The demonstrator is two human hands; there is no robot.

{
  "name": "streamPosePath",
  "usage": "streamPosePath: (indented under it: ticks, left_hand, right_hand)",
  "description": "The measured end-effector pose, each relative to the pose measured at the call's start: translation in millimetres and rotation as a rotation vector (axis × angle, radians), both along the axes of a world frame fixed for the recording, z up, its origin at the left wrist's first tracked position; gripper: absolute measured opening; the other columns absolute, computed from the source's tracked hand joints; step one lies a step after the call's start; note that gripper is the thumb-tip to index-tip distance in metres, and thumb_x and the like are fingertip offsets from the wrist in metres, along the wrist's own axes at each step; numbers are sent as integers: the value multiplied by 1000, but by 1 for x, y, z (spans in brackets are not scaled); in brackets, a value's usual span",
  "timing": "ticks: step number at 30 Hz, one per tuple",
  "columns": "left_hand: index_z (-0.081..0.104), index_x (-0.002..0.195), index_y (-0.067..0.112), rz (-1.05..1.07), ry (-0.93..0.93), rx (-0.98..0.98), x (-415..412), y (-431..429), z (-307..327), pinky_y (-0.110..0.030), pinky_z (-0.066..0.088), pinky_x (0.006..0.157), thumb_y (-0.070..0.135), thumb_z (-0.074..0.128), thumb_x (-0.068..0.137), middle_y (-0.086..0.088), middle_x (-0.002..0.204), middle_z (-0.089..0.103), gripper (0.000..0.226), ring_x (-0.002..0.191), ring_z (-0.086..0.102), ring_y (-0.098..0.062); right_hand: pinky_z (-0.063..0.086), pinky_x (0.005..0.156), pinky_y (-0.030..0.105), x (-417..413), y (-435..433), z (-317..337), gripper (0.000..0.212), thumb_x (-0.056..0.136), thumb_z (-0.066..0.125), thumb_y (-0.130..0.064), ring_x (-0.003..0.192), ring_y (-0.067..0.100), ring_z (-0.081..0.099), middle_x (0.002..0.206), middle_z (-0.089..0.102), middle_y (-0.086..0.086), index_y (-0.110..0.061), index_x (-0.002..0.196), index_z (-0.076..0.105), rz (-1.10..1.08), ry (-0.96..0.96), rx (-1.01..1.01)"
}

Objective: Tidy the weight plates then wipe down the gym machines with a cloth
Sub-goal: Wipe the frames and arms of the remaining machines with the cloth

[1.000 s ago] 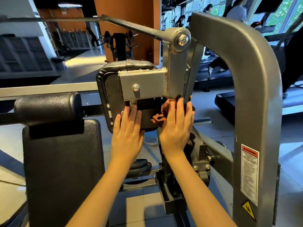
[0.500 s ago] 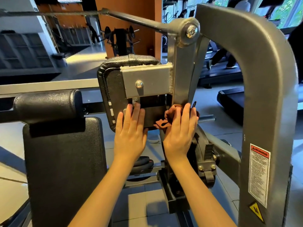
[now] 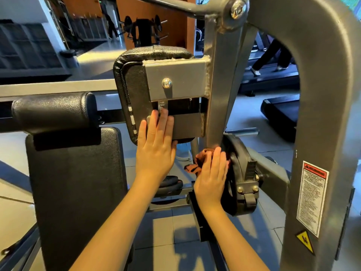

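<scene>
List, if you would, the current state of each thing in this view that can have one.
left hand, open, flat against the back of the black pad.
right hand, open, pressing the cloth on the grey arm.
cloth, bunched under the right hand.
black pad, upright, bolted to its bracket.
weight plate, upright, mounted beside the grey arm.
warning label, stuck flat on the frame.

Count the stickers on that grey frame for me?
2: a white warning label on the grey frame, low at right, and a yellow triangle sticker just below it. Other sides are hidden.
</scene>
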State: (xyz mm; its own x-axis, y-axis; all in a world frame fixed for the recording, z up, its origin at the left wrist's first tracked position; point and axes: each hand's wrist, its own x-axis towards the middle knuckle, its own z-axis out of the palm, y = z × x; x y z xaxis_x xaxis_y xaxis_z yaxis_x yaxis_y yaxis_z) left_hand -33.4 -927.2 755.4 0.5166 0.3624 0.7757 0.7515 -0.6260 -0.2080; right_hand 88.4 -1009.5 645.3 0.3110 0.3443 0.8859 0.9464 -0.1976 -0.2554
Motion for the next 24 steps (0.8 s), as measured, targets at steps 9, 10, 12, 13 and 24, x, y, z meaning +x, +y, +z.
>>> streamPosePath:
  ticks: [9, 10, 12, 13, 24]
  left_hand:
    - [17, 148, 2, 7, -3, 31, 0, -1, -1, -43, -4, 119, 31, 41, 92, -16, 154, 13, 67, 142, 13, -36]
    - [17, 149, 2, 9, -4, 30, 0, -1, -1, -43, -5, 118, 31, 41, 92, -16, 154, 13, 67, 142, 12, -36]
    - [15, 149, 3, 16, -3, 26, 0, -1, -1, -43, -5, 118, 31, 41, 93, -16, 155, 11, 68, 143, 12, -36]
    - [15, 149, 3, 19, -3, 23, 1, -2, -1, -42, -5, 118, 31, 41, 93, -16, 155, 11, 68, 143, 11, -36]
    - [14, 149, 4, -14, -34, 35, 1, -1, -4, -42, -3, 119, 28, 45, 94, -16, 154, 10, 68, 143, 11, -36]
  right_hand:
    - [1, 123, 41, 0, 6, 7, 52, 106, 16, -12, 151, 25, -5, 163, -12, 9, -7, 155, -2, 38, -39, 61]
    - [2, 123, 42, 3, 4, -4, 53, 105, 18, -10, 151, 26, -5, 163, -11, 10, -7, 155, -1, 44, -70, 44]
    - [2, 123, 42, 6, -2, -31, 59, 100, 27, -3, 151, 26, -3, 163, -9, 10, -7, 155, 5, 39, -104, -8]
    - [1, 123, 42, 6, -6, -43, 66, 95, 34, -2, 151, 26, -3, 163, -9, 10, -7, 155, 7, 32, -115, -39]
    - [1, 123, 43, 4, -1, -59, 61, 100, 28, -4, 151, 26, -2, 164, -7, 10, -9, 156, 3, 57, -105, -37]
